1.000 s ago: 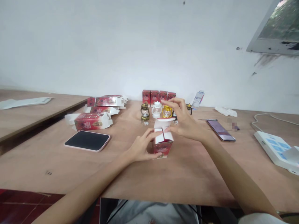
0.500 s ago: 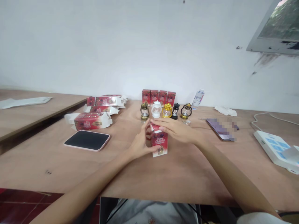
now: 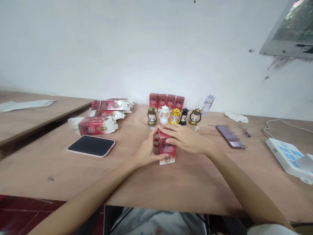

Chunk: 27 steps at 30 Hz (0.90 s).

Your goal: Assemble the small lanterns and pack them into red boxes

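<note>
A red and white printed box [image 3: 167,151] stands upright on the wooden table in front of me. My left hand [image 3: 148,149] grips it from the left side, thumb across the lower front. The fingers of my right hand [image 3: 187,139] lie over the top and upper right of the same box, whose lid looks closed under them. Just behind stands a row of small lanterns: a bronze one [image 3: 152,117], a white one [image 3: 164,115], a gold one [image 3: 175,116], a black one [image 3: 184,117] and another bronze one [image 3: 195,117].
Several closed red boxes [image 3: 162,101] stand by the wall. Open boxes [image 3: 95,126] lie at left behind a phone [image 3: 91,146]. At right are a clear bottle [image 3: 207,103], a tissue [image 3: 236,117], a second phone [image 3: 228,135] and a white power strip [image 3: 286,156].
The box's top flap, partly raised before, is now pressed down. My right hand has shifted slightly down over the top, while my left hand keeps its hold.
</note>
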### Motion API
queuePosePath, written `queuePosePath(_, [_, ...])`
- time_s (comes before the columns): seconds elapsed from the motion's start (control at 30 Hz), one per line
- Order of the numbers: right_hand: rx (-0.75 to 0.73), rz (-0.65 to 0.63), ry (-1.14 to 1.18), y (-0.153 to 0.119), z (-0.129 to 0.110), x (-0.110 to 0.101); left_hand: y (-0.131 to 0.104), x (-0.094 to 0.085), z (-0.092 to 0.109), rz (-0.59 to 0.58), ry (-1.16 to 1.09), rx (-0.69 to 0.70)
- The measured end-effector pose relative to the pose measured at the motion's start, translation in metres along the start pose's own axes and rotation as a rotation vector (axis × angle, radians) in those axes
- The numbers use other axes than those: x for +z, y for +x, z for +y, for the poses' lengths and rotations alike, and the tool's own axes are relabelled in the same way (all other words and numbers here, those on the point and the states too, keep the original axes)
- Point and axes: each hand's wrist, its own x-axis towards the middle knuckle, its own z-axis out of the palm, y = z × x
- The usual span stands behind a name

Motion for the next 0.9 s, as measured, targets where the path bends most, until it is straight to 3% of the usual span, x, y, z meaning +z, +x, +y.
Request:
queuePosePath(0.17, [0.044,-0.045,-0.075,-0.002,-0.009,0.002,0.002,-0.002,0.0,-0.025,0.02,0.037])
queuePosePath(0.3, [0.117,-0.073,-0.027,-0.003,0.004,-0.019,0.001,-0.001,-0.006,-0.193,0.195,0.017])
queuePosePath(0.37, [0.177,0.058,-0.008,-0.006,0.019,-0.04,0.0,0.002,-0.01,-0.312,0.352,-0.015])
queuePosePath(0.43, [0.251,0.301,-0.043,-0.007,0.039,-0.063,-0.002,0.005,-0.015,-0.4,0.474,-0.015])
queuePosePath(0.5, [0.36,0.532,-0.124,-0.004,0.065,-0.083,-0.003,0.008,-0.018,-0.449,0.532,0.01])
queuePosePath(0.6, [0.504,0.751,-0.233,0.012,0.111,-0.097,-0.003,0.01,-0.02,-0.463,0.545,0.025])
queuePosePath(0.73, [0.718,0.688,-0.26,0.043,0.174,-0.086,-0.003,0.009,-0.017,-0.51,0.579,0.014])
queuePosePath(0.9, [0.909,0.32,-0.328,0.074,0.228,-0.052,-0.002,0.007,-0.009,-0.605,0.645,-0.054])
